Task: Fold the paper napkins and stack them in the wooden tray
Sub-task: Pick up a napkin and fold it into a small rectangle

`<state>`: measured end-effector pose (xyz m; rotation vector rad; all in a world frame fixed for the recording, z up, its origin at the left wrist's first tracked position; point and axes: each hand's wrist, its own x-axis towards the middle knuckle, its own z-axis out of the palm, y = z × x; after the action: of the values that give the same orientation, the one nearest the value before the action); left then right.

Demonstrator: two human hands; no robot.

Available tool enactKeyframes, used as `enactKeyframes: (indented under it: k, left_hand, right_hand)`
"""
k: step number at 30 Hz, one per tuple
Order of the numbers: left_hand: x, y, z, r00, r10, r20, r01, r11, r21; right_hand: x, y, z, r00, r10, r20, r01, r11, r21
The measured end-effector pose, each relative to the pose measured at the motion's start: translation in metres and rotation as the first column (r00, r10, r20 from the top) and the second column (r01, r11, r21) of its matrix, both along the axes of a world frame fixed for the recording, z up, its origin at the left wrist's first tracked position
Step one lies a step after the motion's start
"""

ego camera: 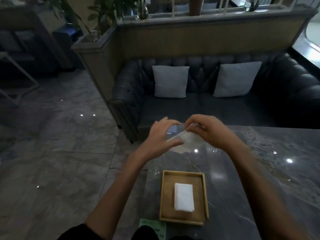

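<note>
A thin white paper napkin (186, 141) hangs above the far part of the dark marble table (251, 170). My right hand (207, 130) pinches its upper corner with curled fingers. My left hand (161, 134) is beside it on the left, fingers spread and blurred, touching the napkin's left edge. Nearer to me stands the wooden tray (165, 196), and a small stack of folded white napkins (183, 196) lies in its middle.
A blue-and-white pack (172, 129) lies at the table's far edge behind my left hand. A green card (152, 226) sits at the near edge below the tray. A dark tufted sofa (225, 104) with two pale cushions lies beyond the table. Marble floor spreads to the left.
</note>
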<state>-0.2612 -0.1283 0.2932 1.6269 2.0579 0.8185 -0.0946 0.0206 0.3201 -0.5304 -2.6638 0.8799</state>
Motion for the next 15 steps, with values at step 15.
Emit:
enactKeyframes:
  k: [15]
  left_hand:
    - [0.019,0.005,0.012,0.718,0.116,0.686,-0.361,0.906,0.224]
  right_hand:
    - [0.032,-0.024,-0.047,0.902,-0.388,-0.187,0.088,0.591,-0.802]
